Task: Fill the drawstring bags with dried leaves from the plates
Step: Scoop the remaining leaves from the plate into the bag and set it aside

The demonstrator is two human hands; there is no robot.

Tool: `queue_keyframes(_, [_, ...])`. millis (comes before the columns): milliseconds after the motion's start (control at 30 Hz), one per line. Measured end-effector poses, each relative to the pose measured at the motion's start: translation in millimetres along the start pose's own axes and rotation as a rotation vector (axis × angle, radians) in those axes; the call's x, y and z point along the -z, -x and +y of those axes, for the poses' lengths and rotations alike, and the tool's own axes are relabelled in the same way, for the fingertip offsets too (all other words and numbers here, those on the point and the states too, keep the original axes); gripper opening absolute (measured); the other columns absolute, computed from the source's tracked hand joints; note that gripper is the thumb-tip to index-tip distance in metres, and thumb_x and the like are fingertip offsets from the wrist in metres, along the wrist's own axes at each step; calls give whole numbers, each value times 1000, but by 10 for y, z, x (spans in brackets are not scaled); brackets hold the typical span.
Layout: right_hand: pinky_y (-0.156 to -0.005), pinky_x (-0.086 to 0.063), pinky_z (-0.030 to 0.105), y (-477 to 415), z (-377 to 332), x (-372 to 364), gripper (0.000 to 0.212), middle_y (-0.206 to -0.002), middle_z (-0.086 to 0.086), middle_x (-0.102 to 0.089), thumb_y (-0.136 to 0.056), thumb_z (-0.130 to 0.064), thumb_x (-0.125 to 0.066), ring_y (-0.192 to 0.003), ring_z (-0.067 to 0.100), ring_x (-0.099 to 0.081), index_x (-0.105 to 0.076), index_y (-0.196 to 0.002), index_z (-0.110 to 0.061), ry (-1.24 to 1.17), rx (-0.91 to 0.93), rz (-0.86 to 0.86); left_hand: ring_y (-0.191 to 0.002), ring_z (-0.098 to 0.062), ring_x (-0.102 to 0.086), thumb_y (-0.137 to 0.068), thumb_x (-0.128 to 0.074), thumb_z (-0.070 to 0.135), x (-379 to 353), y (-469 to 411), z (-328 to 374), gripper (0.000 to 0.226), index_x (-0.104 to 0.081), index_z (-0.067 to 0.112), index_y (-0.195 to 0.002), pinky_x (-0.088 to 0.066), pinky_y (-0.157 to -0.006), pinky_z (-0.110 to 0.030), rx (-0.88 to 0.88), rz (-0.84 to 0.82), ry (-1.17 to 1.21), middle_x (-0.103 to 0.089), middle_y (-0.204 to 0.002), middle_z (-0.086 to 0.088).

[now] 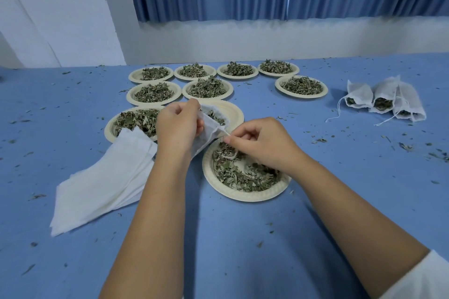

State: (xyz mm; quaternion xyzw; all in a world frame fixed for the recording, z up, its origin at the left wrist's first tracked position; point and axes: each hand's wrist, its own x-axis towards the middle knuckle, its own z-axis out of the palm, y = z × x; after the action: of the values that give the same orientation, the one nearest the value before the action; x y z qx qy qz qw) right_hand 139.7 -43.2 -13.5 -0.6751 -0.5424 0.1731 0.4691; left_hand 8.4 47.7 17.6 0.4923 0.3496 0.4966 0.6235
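My left hand (pixel 178 126) grips a white drawstring bag (pixel 209 128) by its top, holding it above the table. My right hand (pixel 260 142) pinches the edge or string of that bag at its mouth, just over the nearest plate (pixel 245 195), which holds dried green leaves (pixel 243 175). Behind the bag sits a nearly bare plate (pixel 230 111) with a few leaves. A stack of flat empty bags (pixel 102 184) lies to the left of my left forearm.
Several more cream plates heaped with dried leaves (pixel 206 88) stand in rows further back on the blue table (pixel 340 189). Three filled bags (pixel 386 99) lie at the right, strings trailing. Leaf crumbs are scattered over the cloth. Blue curtains hang behind.
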Motion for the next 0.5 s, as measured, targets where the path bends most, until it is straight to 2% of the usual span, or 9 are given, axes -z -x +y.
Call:
queue_keyframes(67, [-54, -51, 29, -9, 19, 35, 14, -56, 1, -65, -83, -29, -77, -49, 4, -53, -74, -71, -22, 121, -11, -57, -33, -7, -36, -89, -52, 2, 22, -2, 16, 31, -44, 9, -60, -35, -38, -13, -10, 31, 30, -42, -38, 4])
queue_keyframes(133, [-64, -54, 32, -20, 48, 72, 15, -61, 2, -68, -83, -30, -76, -51, 6, -56, -73, -69, -23, 214, -30, -94, -34, -7, -36, -88, -52, 1, 46, -8, 34, 30, -43, 10, -61, -37, -38, -13, -5, 63, 77, -42, -39, 3])
queue_keyframes(233, [-61, -52, 29, -29, 76, 143, 18, -60, -2, -67, -83, -32, -76, -50, 3, -53, -73, -68, -23, 289, -66, -161, -35, -7, -38, -88, -51, 2, 86, -29, 57, 27, -43, 10, -63, -38, -40, -14, 17, 95, 146, -43, -40, 3])
queue_keyframes(300, [-54, -47, 22, -29, 86, 195, 16, -52, -12, -63, -82, -30, -76, -46, -2, -50, -74, -67, -23, 349, -90, -204, -36, -7, -38, -88, -51, 3, 104, -38, 65, 25, -44, 10, -65, -39, -40, -14, 30, 100, 167, -43, -41, 4])
queue_keyframes(367, [-54, -44, 17, -31, 88, 237, 13, -47, -21, -58, -81, -28, -76, -46, -4, -51, -75, -69, -24, 402, -109, -236, -36, -8, -38, -88, -52, 3, 102, -41, 61, 25, -45, 9, -66, -40, -40, -14, 42, 90, 167, -43, -40, 4])
queue_keyframes(433, [-56, -44, 17, -28, 81, 261, 11, -48, -17, -57, -81, -22, -74, -47, -2, -49, -75, -73, -29, 375, -120, -256, -34, -7, -38, -89, -53, 2, 73, -29, 48, 25, -45, 8, -66, -42, -39, -14, 61, 54, 139, -43, -39, 3])
queue_keyframes(500, [-58, -44, 16, -30, 65, 259, 22, -55, -10, -59, -81, -15, -67, -50, 1, -49, -72, -77, -35, 304, -110, -228, -32, -6, -39, -90, -54, 2, 32, -15, 26, 24, -47, 7, -67, -43, -38, -15, 83, -1, 80, -44, -39, 3])
